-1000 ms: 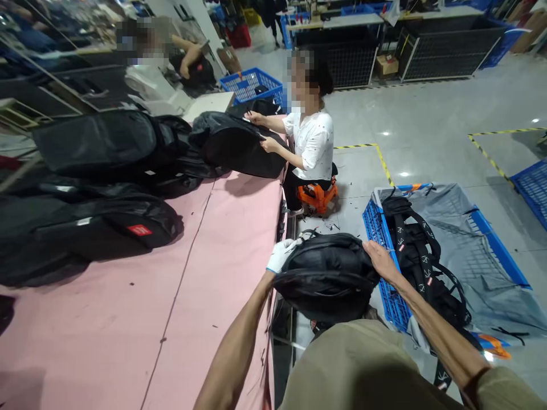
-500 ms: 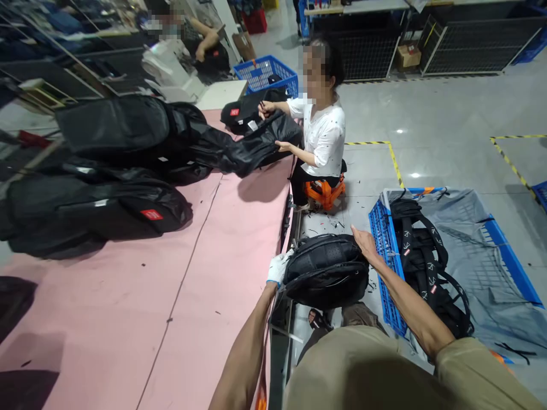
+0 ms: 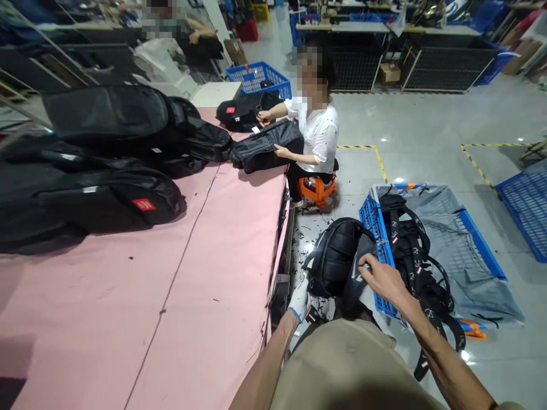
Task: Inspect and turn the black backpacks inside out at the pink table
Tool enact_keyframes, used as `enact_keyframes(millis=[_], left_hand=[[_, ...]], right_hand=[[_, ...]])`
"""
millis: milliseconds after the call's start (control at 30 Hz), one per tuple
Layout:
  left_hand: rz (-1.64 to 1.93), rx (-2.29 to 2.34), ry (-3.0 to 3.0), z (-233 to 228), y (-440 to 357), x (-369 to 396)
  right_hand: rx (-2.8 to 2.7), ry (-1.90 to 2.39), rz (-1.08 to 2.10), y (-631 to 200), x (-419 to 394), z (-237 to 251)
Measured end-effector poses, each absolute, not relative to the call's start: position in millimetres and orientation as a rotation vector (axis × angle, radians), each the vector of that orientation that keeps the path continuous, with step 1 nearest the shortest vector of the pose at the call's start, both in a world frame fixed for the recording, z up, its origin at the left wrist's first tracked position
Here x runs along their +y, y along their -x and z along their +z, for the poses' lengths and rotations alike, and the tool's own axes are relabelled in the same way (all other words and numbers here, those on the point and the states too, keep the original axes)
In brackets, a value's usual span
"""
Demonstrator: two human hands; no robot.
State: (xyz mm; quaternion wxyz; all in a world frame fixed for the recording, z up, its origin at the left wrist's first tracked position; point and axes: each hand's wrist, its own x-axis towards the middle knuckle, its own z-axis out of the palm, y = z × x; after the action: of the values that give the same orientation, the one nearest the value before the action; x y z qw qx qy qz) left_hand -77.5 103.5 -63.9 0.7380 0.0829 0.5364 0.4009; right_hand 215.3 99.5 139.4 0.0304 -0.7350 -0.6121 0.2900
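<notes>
A black backpack (image 3: 335,256) hangs upright between my hands, just off the right edge of the pink table (image 3: 141,285). My left hand (image 3: 300,297), in a white glove, grips its lower left side. Bare, my right hand (image 3: 380,277) holds the backpack's upper right side by a strap. The bag's padded back panel faces me. Right beside it stands a blue crate (image 3: 371,223) lined with grey plastic and holding more black backpacks (image 3: 412,250) with white-marked straps.
Black bags (image 3: 98,171) lie piled on the table's far left. A co-worker in a white shirt (image 3: 318,134) sits on an orange stool (image 3: 317,189) at the table's far end, handling a black bag (image 3: 267,149). Another blue crate (image 3: 523,208) stands at the right; a further person sits behind.
The backpack has turned from lying flat to upright and dropped lower beside the table. My left hand slid under it, my right moved to its strap. The co-worker laid her bag down.
</notes>
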Motion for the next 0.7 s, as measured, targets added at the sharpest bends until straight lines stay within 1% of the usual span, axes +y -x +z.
enact_keyframes(millis=[100,167,267,367,467,567,633,700], left_hand=[[0.847,1.147,-0.144,-60,72,89],[0.78,1.188,-0.213,-57,69,86],[0.747,1.266,-0.299,-52,67,89],[0.767,1.322,-0.352,-40,74,102],[0.891,1.465,-0.615,-7,86,116],[1.117,1.551,-1.12,46,87,123],[1.186,1.382,-1.473,83,76,126],[1.12,1.066,-1.72,111,56,131]], right_hand=[[-1.527,2.525,0.809,-269,74,94],[-1.034,2.648,0.782,-292,69,63],[-0.4,2.581,0.798,-283,77,28],[-0.261,2.45,0.909,-248,94,16],[-0.287,2.173,0.943,-224,117,35],[-0.536,2.017,0.779,-212,140,85],[-0.788,1.981,0.729,-202,149,128],[-1.014,1.871,0.789,-184,149,172]])
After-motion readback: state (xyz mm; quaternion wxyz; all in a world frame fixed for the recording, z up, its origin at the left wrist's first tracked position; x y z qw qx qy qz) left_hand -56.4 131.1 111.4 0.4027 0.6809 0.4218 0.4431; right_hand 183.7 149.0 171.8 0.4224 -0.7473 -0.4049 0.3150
